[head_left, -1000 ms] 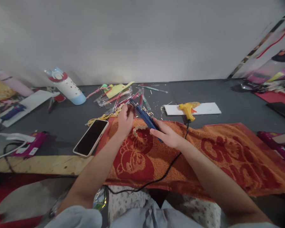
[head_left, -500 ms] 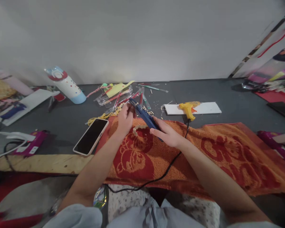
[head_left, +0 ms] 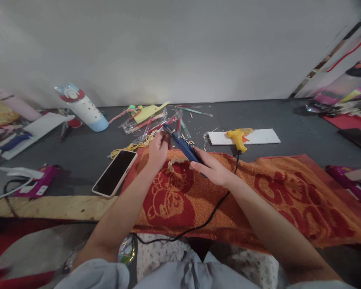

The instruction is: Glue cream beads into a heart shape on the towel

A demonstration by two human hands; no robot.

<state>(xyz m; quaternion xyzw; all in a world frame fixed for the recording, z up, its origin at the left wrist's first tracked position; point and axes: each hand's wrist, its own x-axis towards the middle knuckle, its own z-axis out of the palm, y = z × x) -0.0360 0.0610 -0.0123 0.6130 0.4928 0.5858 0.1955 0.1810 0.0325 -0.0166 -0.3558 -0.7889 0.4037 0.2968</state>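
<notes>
My right hand is wrapped round the lower end of a long dark-blue, stapler-like tool, held slanting above the towel. Its thumb lies along the near side. My left hand is closed at the tool's far upper end, fingertips pinched together. What they pinch is hidden. Below the tool, a curved strip of small cream pieces lies on an orange and red towel. Loose cream bits are scattered just behind the tool.
A phone lies left of the towel, beside yellow cord. Behind are plastic-wrapped sticks and a white bottle. A yellow glue gun rests on a white board; its black cable crosses the towel. A purple power strip sits left.
Almost nothing differs. Both hands and the blue tool stay in the same place, with only a very slight shift of the view.
</notes>
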